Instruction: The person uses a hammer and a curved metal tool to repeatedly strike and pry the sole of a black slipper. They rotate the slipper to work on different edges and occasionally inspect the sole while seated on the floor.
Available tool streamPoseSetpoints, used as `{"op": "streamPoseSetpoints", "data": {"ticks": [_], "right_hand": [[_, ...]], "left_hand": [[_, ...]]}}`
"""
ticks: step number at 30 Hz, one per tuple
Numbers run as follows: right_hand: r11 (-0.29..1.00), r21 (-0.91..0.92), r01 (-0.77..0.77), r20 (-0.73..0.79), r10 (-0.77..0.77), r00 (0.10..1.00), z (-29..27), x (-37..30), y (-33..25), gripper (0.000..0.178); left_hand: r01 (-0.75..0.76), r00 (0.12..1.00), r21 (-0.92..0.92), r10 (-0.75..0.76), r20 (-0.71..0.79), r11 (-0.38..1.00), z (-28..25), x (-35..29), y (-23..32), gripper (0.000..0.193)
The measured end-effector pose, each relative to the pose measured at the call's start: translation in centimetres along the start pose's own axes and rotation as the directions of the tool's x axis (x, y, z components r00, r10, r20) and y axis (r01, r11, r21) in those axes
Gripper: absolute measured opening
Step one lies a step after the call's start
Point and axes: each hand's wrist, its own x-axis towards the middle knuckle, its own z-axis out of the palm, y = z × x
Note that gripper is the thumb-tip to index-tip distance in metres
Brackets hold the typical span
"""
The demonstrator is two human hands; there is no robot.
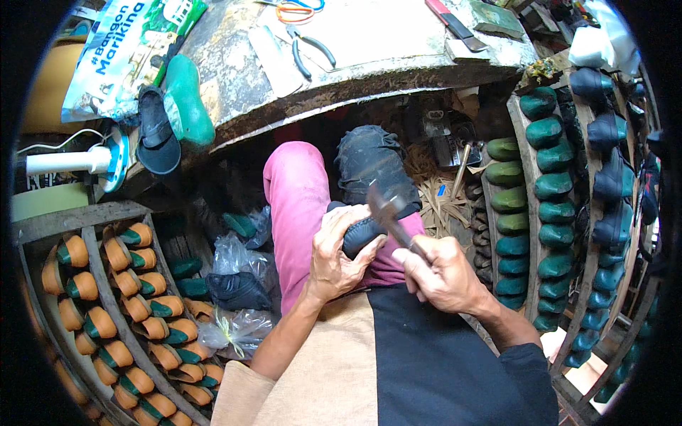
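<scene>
Over my lap, my left hand (335, 254) is closed around a black shoe (361, 237), the fingers on its far side and the thumb on its near side. Most of the shoe is hidden behind that hand. My right hand (442, 275) grips the handle of a hammer (387, 207), whose slightly blurred head is raised close beside the shoe. Whether the hammer touches the shoe I cannot tell. Beneath both lies my pink trouser leg (298, 192), and a dark cloth (373, 163) covers the other knee.
Ahead stands a worn workbench (234, 106) with pliers (309, 51), scissors (295, 10) and a red-handled blade (455, 23). A green shoe last (187, 99) and black sandal (156, 131) sit at its left. Wooden racks hold tan shoes (135, 380) on the left, green lasts (554, 186) on the right.
</scene>
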Motion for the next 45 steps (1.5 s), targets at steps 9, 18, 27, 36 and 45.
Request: {"op": "streamPoseSetpoints", "data": {"ticks": [9, 18, 27, 36, 45], "right_hand": [[0.884, -0.394, 0.252, -0.109, -0.317, 0.942, -0.6, 2.7, -0.2, 0.031], [0.859, -0.426, 0.285, -0.475, -0.48, 0.738, -7.3, 19.9, -3.9, 0.021], [0.737, -0.675, 0.036, -0.429, -0.43, 0.795, -12.1, 37.2, -5.8, 0.031], [0.571, -0.808, 0.144, -0.264, -0.569, 0.779, -13.8, 38.1, -6.0, 0.025], [0.237, -0.947, 0.216, 0.005, -0.662, 0.749, -12.2, 38.4, -5.4, 0.029]], "left_hand": [[0.137, 0.99, -0.021, -0.137, 0.013, 0.99, -0.6, 1.2, -0.8, 0.038], [0.379, 0.925, -0.257, -0.361, 0.117, 0.889, -1.1, 6.7, -8.7, 0.033], [0.404, 0.915, -0.196, -0.394, 0.087, 0.893, -1.1, 6.2, -9.0, 0.034], [0.377, 0.925, -0.219, -0.377, 0.047, 0.9, -0.6, 6.0, -10.5, 0.058], [0.324, 0.945, -0.229, -0.325, 0.037, 0.918, -0.7, 6.3, -9.8, 0.045]]}}
